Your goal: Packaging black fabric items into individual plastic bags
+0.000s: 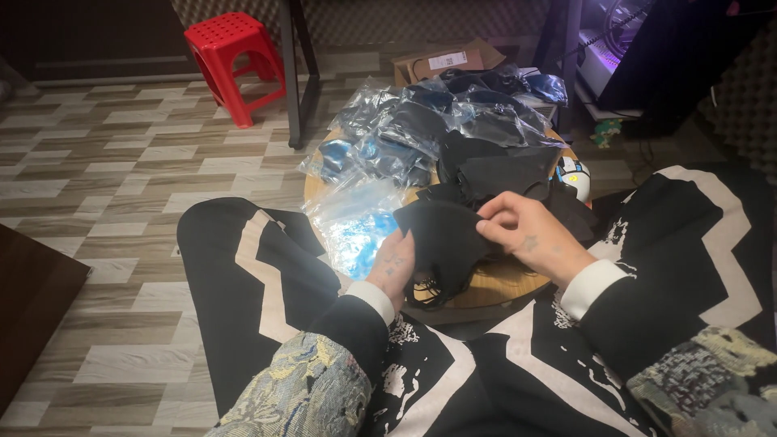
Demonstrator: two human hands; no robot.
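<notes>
Black fabric masks point(443, 235) are being held between both hands just above the near edge of a round wooden surface point(506, 285), over the person's lap. The left hand point(394, 265) is gripping the lower left side of the bundle, fingers curled up around the cloth, with thin black ear loops point(429, 293) dangling below it. The right hand point(526, 233) is closing on the upper right edge of the same bundle, thumb and fingertips pinching the fabric. Both hands are clamped on the masks, sitting close together with the cloth spanning between them.

Behind the hands, a loose heap of more black masks point(502, 166) is lying on the surface. Further back, clear plastic bags point(421, 113) holding dark items are piling up, and an empty-looking clear bag with blue print point(356, 218) is resting at the left edge beside the left hand. A cardboard box point(441, 63) is sitting on the floor beyond the pile, and a red plastic stool point(231, 57) is standing well apart on the striped floor point(105, 162).
</notes>
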